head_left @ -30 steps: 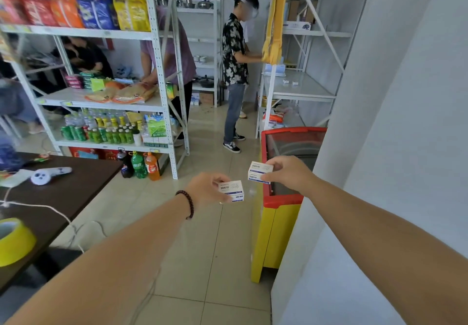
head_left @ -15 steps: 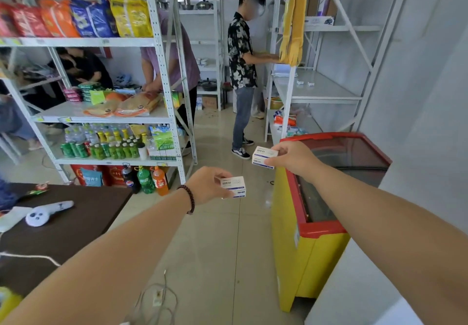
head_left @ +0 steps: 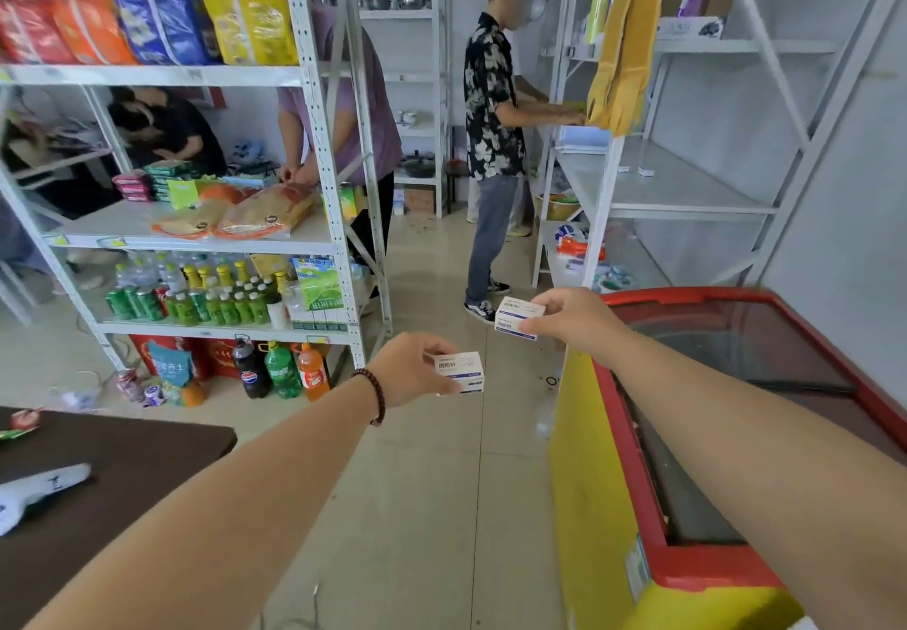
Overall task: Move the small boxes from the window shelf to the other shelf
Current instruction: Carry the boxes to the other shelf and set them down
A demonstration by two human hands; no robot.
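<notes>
My left hand [head_left: 410,369], with a bead bracelet on the wrist, holds a small white box with blue print [head_left: 461,373] out over the floor. My right hand [head_left: 579,318] grips another small white box [head_left: 518,318], a little higher and to the right, beside the freezer's corner. Ahead on the right stands a white metal shelf [head_left: 687,188] with two small boxes [head_left: 635,170] lying on its middle board.
A red and yellow chest freezer [head_left: 638,507] is close on my right. A dark table [head_left: 113,477] is at lower left. A stocked white rack [head_left: 314,138] stands left. A person in a patterned shirt [head_left: 491,104] stands at the far shelf; two more people are behind the rack.
The view has advanced along the aisle; the freezer and the far shelf are nearer and larger. Both hands still hold their boxes out in front, in the same pose.
</notes>
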